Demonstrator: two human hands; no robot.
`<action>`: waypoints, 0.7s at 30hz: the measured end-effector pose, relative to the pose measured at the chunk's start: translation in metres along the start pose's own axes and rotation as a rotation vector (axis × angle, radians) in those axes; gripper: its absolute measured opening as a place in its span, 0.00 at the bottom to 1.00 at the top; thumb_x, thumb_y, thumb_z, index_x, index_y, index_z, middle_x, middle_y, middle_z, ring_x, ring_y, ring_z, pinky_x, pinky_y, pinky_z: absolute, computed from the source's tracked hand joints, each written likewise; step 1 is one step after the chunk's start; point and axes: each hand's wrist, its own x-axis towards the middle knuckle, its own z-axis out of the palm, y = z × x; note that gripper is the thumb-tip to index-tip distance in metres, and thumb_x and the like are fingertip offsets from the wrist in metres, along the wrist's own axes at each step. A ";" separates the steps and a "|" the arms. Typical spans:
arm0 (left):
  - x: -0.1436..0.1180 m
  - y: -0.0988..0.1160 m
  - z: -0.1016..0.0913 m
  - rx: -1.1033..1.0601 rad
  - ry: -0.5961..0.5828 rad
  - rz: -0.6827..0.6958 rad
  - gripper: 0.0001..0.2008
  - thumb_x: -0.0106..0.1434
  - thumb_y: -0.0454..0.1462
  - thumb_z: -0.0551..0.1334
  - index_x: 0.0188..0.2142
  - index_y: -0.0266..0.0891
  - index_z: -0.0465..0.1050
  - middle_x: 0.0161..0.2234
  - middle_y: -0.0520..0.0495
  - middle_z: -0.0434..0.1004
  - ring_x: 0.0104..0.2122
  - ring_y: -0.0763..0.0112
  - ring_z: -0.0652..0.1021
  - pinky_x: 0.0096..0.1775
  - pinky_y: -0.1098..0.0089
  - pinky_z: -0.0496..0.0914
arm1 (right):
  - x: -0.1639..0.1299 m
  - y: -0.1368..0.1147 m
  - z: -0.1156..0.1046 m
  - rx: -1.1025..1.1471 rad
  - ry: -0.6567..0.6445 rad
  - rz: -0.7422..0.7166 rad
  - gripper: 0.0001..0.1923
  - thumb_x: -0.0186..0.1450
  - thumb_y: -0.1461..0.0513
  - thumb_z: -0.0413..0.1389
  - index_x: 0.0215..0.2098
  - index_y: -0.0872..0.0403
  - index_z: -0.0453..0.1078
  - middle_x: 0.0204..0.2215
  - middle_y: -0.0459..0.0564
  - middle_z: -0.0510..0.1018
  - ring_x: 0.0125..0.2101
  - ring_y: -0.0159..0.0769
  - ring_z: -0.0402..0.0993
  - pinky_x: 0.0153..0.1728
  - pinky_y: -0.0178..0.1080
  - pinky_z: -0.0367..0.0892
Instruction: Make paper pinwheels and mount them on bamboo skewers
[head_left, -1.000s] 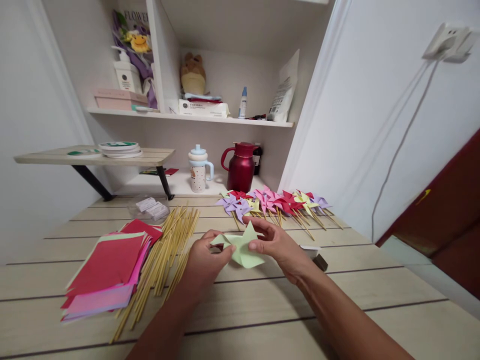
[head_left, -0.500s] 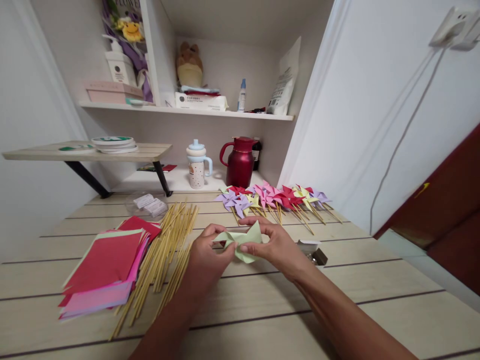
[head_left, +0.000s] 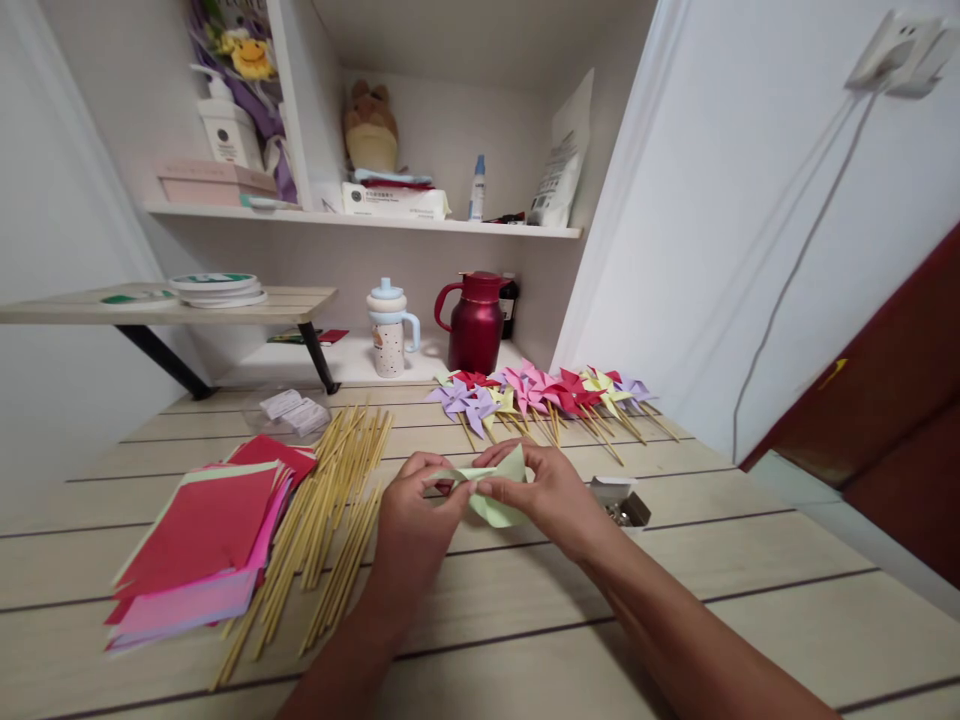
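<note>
Both hands meet over the wooden table [head_left: 525,620], and they hold one thing together: a light green paper pinwheel [head_left: 496,492] that is partly folded. The left hand [head_left: 415,520] pinches the left side of the green paper with its thumb and fingers closed on it. The right hand [head_left: 546,492] pinches the right side, with its thumb on top and its fingers curled under the paper. The two hands are so close that their fingertips nearly touch in the middle. The paper sits just above the table, between the two hands.

To the left of the left hand lies a bunch of thin bamboo sticks [head_left: 324,520], spread out like a fan. Further left is a stack of paper sheets [head_left: 206,545], mostly red and pink. Just to the right of the right hand is a small open box [head_left: 619,498] with little shiny bits inside; what they are is too small to tell. Beyond both hands, further away, is a row of finished pinwheels [head_left: 544,395] in purple, red, pink and yellow, each on a stick. Behind those stand a dark red jug [head_left: 475,325] and a spotted cup with a blue lid [head_left: 388,330]
</note>
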 end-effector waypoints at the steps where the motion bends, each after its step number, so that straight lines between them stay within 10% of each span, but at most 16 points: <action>1: 0.000 -0.001 0.002 -0.008 0.025 -0.009 0.06 0.50 0.37 0.66 0.19 0.40 0.75 0.29 0.49 0.75 0.30 0.68 0.77 0.34 0.70 0.70 | 0.000 0.000 0.001 0.033 0.001 0.033 0.10 0.53 0.58 0.66 0.32 0.54 0.77 0.35 0.49 0.81 0.36 0.41 0.75 0.38 0.40 0.67; 5: 0.001 -0.002 0.003 -0.100 0.075 -0.071 0.05 0.51 0.39 0.68 0.27 0.41 0.78 0.33 0.47 0.76 0.35 0.66 0.77 0.41 0.67 0.71 | 0.000 0.003 0.006 0.325 0.002 0.174 0.14 0.50 0.58 0.68 0.32 0.56 0.77 0.25 0.46 0.80 0.26 0.35 0.73 0.29 0.37 0.65; 10: 0.004 0.005 -0.008 -0.313 0.197 -0.266 0.29 0.58 0.47 0.66 0.58 0.46 0.68 0.56 0.42 0.70 0.57 0.59 0.70 0.58 0.60 0.62 | 0.004 0.003 0.011 0.705 0.103 0.208 0.15 0.47 0.60 0.71 0.31 0.57 0.78 0.28 0.50 0.83 0.27 0.36 0.75 0.31 0.37 0.68; 17: -0.009 0.004 0.000 -0.651 0.073 -0.502 0.27 0.61 0.57 0.58 0.53 0.48 0.73 0.60 0.41 0.69 0.58 0.56 0.71 0.52 0.61 0.70 | 0.009 0.006 0.019 1.005 0.242 0.232 0.20 0.45 0.62 0.73 0.35 0.56 0.79 0.32 0.50 0.84 0.31 0.36 0.77 0.36 0.37 0.68; 21: -0.015 0.011 0.011 -0.680 -0.054 -0.509 0.25 0.53 0.49 0.70 0.48 0.42 0.77 0.56 0.40 0.74 0.57 0.54 0.71 0.55 0.61 0.66 | 0.009 0.012 0.023 1.015 0.264 0.232 0.18 0.46 0.61 0.73 0.34 0.57 0.78 0.32 0.50 0.84 0.31 0.36 0.77 0.37 0.37 0.69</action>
